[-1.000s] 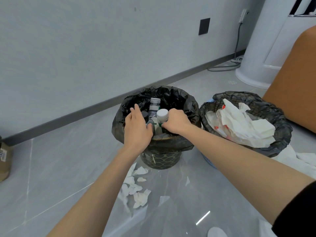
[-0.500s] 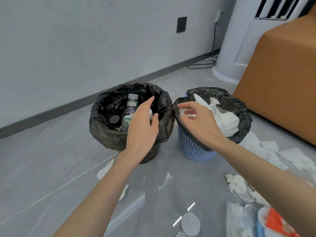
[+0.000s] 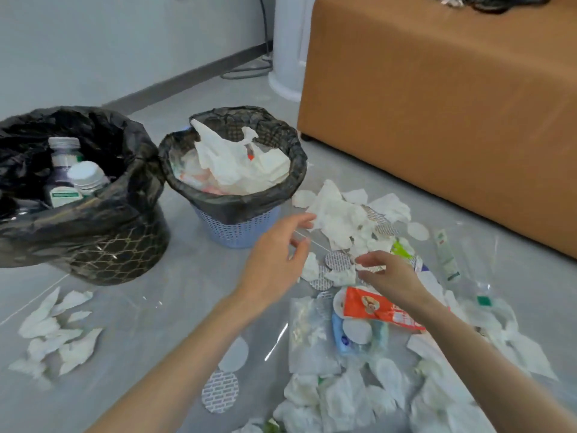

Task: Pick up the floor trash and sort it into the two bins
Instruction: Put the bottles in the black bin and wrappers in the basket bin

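Left grip (image 3: 272, 266) apart and empty, just beside crumpled tissues (image 3: 337, 220). Right grip (image 3: 392, 279) curled over a small scrap (image 3: 371, 269); cannot tell whether pinched.

Partway through, by the look of it: bottles (image 3: 86, 178) already in the black bin (image 3: 118, 245), paper in the blue bin (image 3: 237, 226). Plenty left on the glossy grey floor (image 3: 175, 292): tissues, foil discs (image 3: 220, 392), red wrapper (image 3: 374, 306), clear bags (image 3: 307, 335).

Brown couch (image 3: 437, 104) close behind the mess, pale wall (image 3: 93, 42) beyond.
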A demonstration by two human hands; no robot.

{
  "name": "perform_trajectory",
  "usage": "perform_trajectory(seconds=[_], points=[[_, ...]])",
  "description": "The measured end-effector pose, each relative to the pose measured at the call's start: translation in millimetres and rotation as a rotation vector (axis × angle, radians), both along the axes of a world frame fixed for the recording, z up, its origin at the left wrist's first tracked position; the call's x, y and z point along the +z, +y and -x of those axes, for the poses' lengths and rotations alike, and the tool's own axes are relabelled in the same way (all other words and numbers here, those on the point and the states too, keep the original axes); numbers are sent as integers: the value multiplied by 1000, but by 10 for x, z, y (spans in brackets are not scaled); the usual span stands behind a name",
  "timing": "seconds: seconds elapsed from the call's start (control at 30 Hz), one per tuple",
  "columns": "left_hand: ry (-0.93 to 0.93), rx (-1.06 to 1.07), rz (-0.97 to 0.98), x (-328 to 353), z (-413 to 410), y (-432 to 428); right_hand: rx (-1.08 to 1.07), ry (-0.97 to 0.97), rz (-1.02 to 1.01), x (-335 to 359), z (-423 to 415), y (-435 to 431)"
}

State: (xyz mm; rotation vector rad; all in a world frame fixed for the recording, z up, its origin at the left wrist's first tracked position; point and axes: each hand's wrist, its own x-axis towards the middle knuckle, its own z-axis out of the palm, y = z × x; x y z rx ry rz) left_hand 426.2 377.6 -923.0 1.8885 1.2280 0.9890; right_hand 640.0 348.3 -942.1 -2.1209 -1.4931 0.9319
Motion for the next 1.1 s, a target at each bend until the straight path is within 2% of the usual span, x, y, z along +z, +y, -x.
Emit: perform_trajectory(seconds=[0.1, 0.23, 0.37, 0.47, 0.57, 0.63, 0.67, 0.73, 0.83, 0.97, 1.1], points=[[128, -87, 144, -355, -200, -121, 2, -83, 203, -271, -338, -248], [522, -252, 330, -864, -307, -309, 85, 6, 370, -630, -431, -550], [779, -353, 520, -1111, -300, -504, 127, -41, 265, -933, -267, -649], [887, -374, 499, -1214, -245, -608, 221, 41, 229, -1007, -117, -649], [872, -283, 368, -1309, -181, -662, 108, 114, 67, -1018, -73, -638], [826, -227, 330, -1346, -163, -677, -32, 3, -19, -1025, -89, -645], [812, -202, 323, -1358, -155, -675, -84, -33, -10, -1032, -92, -650], [812, -167, 322, -1370, -144, -654, -158, 13, 94, -1058, -63, -644], [769, -129, 397, -1378, -155, -609, -238, 130, 226, -1110, 66, -588], [605, -117, 547, -1364, -201, -630, -303, 118, 206, -1216, 228, -547], [493, -98, 688, -1317, -205, -640, -358, 226, 245, -1249, 221, -506]])
